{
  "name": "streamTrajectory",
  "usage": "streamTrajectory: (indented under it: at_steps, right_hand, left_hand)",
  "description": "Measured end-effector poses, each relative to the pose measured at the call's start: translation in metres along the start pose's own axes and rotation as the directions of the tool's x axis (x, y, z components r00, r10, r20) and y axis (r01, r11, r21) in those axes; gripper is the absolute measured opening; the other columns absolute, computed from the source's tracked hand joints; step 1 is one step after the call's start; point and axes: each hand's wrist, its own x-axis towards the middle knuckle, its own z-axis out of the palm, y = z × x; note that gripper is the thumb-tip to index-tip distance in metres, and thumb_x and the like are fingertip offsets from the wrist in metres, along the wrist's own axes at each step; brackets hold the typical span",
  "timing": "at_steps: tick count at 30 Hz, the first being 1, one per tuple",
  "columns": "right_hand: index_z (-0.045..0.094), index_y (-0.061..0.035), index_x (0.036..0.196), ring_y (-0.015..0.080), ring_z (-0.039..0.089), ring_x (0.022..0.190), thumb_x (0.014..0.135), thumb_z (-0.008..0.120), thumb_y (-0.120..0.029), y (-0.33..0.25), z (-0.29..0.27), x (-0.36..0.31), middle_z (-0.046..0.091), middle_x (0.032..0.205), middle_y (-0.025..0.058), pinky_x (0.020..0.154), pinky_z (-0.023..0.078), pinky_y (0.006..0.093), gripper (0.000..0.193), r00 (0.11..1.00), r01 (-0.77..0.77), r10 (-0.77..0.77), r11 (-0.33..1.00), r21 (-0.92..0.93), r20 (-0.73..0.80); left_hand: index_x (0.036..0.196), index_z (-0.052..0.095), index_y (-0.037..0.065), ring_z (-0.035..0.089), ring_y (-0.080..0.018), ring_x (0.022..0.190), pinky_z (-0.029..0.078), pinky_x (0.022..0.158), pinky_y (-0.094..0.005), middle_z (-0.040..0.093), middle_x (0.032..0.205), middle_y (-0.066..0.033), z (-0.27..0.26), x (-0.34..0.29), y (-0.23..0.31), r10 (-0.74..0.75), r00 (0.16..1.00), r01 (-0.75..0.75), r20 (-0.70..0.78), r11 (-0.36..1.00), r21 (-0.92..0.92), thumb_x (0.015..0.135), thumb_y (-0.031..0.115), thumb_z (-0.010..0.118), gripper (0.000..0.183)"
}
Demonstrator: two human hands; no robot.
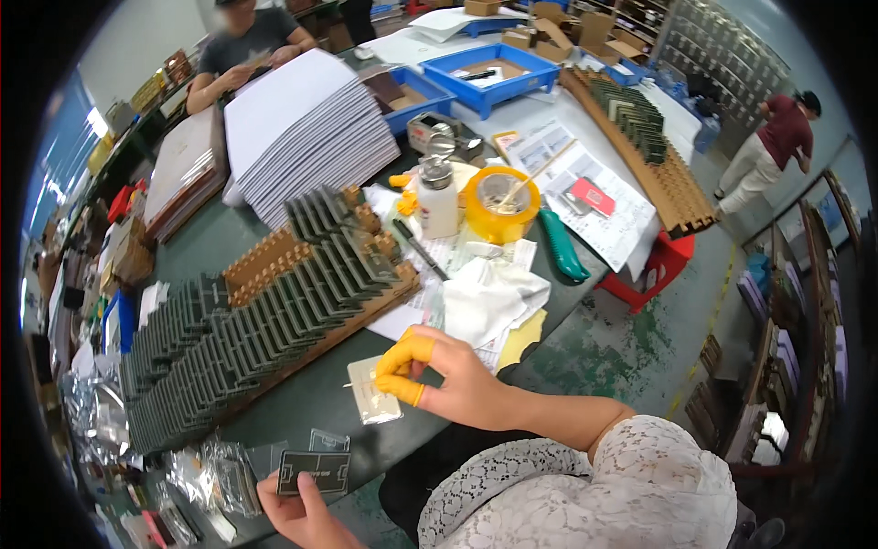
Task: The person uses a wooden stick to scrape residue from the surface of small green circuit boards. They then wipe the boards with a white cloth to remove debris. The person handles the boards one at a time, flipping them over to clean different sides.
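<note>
My left hand (306, 517) grips a dark, flat rectangular plate (314, 473) with a pale printed outline, thumb on its face. A clear-edged piece (329, 442) shows just behind it. Yellow finger covers are on the fingers of my right hand (439, 375), which are closed in a pinch over a small cream-coloured pad (373, 403) on the green table (366, 448). A thin pale stick (348, 385) pokes out left of those fingers, seemingly held in them; its far end is hidden.
Slotted brown racks (315, 343) hold rows of dark plates on the left. Beyond my right hand lie a white cloth (494, 297), a pump bottle (437, 197), a yellow tape roll (501, 203) and a green-handled tool (562, 245). Plastic bags (215, 476) lie near my left hand. Two other people are farther off.
</note>
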Motion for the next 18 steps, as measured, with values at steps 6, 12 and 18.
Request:
streamTrajectory:
  at_steps: [6,12,18]
  right_hand:
    - [0.066,-0.0038,0.094,0.017,0.054,0.075,0.081,0.074,-0.003,-0.013,0.0,0.0,0.061,0.085,0.0047,0.07,0.045,0.0283,0.015,1.0,-0.014,0.014,1.0,-0.016,0.026]
    - [0.067,-0.0035,0.092,0.0157,0.055,0.076,0.079,0.078,-0.001,-0.021,0.011,-0.009,0.064,0.088,0.0064,0.068,0.046,0.0269,0.018,0.992,0.098,-0.093,0.994,-0.054,0.088]
    - [0.068,-0.0044,0.094,0.0185,0.056,0.075,0.075,0.082,-0.003,-0.03,0.02,-0.014,0.061,0.088,0.0086,0.066,0.045,0.0273,0.023,0.979,0.156,-0.14,0.982,-0.105,0.151]
  left_hand:
    - [0.089,0.053,0.002,0.056,-0.0127,0.085,0.046,0.08,-0.0255,0.06,0.096,-0.0087,0.012,-0.002,0.013,0.031,0.998,-0.033,0.057,0.999,0.036,0.081,-0.01,0.068,0.021]
    - [0.089,0.054,0.002,0.059,-0.0141,0.083,0.047,0.078,-0.0265,0.064,0.092,-0.0096,0.011,-0.004,0.008,0.298,0.938,-0.337,0.178,0.905,0.258,0.076,-0.015,0.068,0.026]
    - [0.089,0.059,0.007,0.064,-0.021,0.077,0.047,0.077,-0.0337,0.071,0.09,-0.0062,0.014,-0.005,0.004,0.432,0.877,-0.48,0.209,0.806,0.346,0.068,-0.01,0.076,0.032]
